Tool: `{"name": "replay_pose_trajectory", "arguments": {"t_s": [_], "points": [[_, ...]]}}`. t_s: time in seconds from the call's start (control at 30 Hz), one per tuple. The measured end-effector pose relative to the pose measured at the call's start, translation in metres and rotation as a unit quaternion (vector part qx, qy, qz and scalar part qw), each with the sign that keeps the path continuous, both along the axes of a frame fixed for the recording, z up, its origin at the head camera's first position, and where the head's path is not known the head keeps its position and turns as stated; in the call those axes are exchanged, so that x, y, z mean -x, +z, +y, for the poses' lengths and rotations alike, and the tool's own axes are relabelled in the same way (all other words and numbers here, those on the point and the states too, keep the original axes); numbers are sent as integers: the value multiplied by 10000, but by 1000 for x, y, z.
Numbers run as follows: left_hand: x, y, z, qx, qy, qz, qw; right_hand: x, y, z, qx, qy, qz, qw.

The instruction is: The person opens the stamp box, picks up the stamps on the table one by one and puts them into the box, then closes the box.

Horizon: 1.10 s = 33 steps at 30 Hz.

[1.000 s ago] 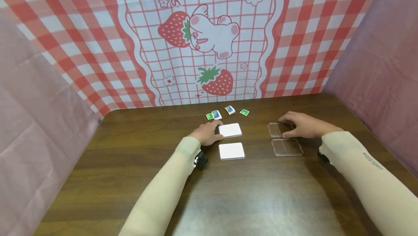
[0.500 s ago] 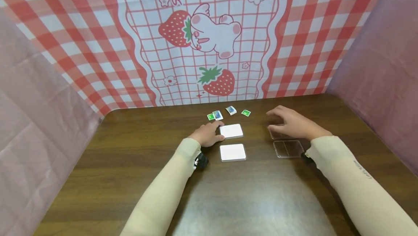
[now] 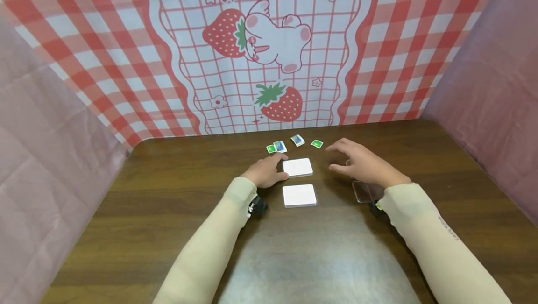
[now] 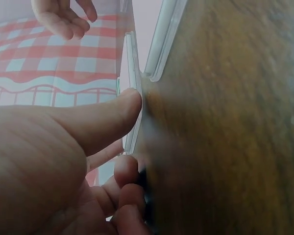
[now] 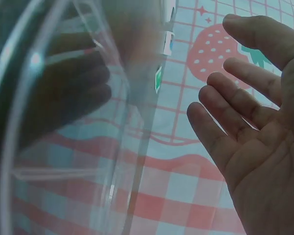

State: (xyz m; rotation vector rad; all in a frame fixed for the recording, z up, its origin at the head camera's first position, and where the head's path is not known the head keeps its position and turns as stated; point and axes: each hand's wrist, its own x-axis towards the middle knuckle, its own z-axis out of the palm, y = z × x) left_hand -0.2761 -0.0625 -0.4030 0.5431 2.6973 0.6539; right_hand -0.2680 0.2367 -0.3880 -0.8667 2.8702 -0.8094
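Note:
In the head view my left hand (image 3: 264, 173) holds the left end of the farther flat case (image 3: 298, 167), white with a clear rim, between thumb and index finger. The left wrist view has the thumb (image 4: 120, 112) against the case's edge. Nearer to me lies a matching white case (image 3: 300, 195). My right hand (image 3: 363, 164) hovers over the table to the right of these, fingers loosely spread, holding nothing. Beneath its wrist is a clear plastic tray-like piece (image 3: 362, 192) with a dividing line, partly covered by the sleeve. A second clear piece is hidden behind the hand.
Behind the cases lie small picture pieces: a green one (image 3: 271, 149) beside a blue one (image 3: 279, 146), another blue one (image 3: 297, 140) and a green one (image 3: 317, 144) at right. A checked strawberry cloth (image 3: 168, 80) hangs at the brown table's (image 3: 168, 210) back edge.
My right hand has left the farther clear piece and moved left, toward the green picture piece, with nothing in its fingers. My left hand has stayed on the farther white case.

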Motion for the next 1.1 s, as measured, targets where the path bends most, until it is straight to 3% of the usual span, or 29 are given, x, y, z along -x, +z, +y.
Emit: {"name": "replay_pose_trajectory", "arguments": {"t_s": [0.33, 0.47, 0.57, 0.67, 0.8, 0.93, 1.1], "points": [[-1, 3, -8, -520, 140, -269, 9982, -1, 0, -2, -116, -7, 134, 9998], [-9, 6, -18, -597, -215, -163, 9978, -1, 1, -3, -74, 15, 84, 9999], [-16, 11, -20, -342, -714, -89, 9968, -2, 3, -3, -32, 17, 21, 10000], [-24, 17, -17, -74, -1041, -259, 9942, -2, 3, -2, -22, 20, 22, 10000], [-32, 19, -8, 326, -1086, -284, 9931, 0, 1, -1, -35, 54, 96, 9999], [-37, 17, 0, 671, -1117, 9, 9915, 0, 1, -2, -60, 80, 121, 9999], [-38, 15, 4, 776, -1138, 189, 9903, -2, 1, -1, -90, 44, 111, 9999]]}}
